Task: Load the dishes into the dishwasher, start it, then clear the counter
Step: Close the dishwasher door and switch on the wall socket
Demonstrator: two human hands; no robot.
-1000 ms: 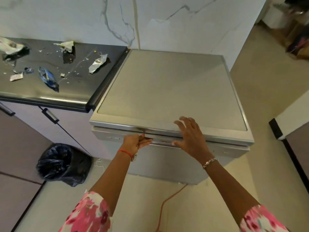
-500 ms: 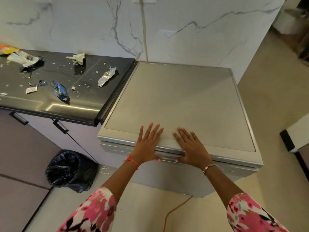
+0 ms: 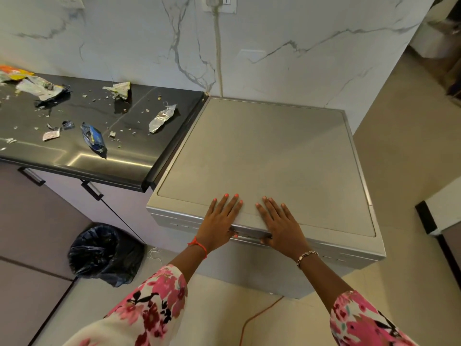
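Observation:
The silver dishwasher (image 3: 269,156) stands against the marble wall with its door closed. Both hands lie flat on the front edge of its top. My left hand (image 3: 220,221) has straight fingers spread over the top, its thumb down at the door's upper edge. My right hand (image 3: 280,224) lies beside it, fingers straight, thumb also over the front edge. No dishes are in view. The black counter (image 3: 74,156) to the left carries torn wrappers: a silver foil one (image 3: 162,118), a blue one (image 3: 93,138), and several paper scraps.
A bin lined with a black bag (image 3: 104,253) stands on the floor under the counter. An orange cable (image 3: 257,318) runs along the floor in front of the dishwasher. A grey cord hangs from the wall socket (image 3: 219,3). Cabinet handles (image 3: 91,189) stick out below the counter.
My left hand left the door's top edge, where its fingers were curled, and now lies flat on the dishwasher top. The right hand settled flat beside it. The view drew back slightly.

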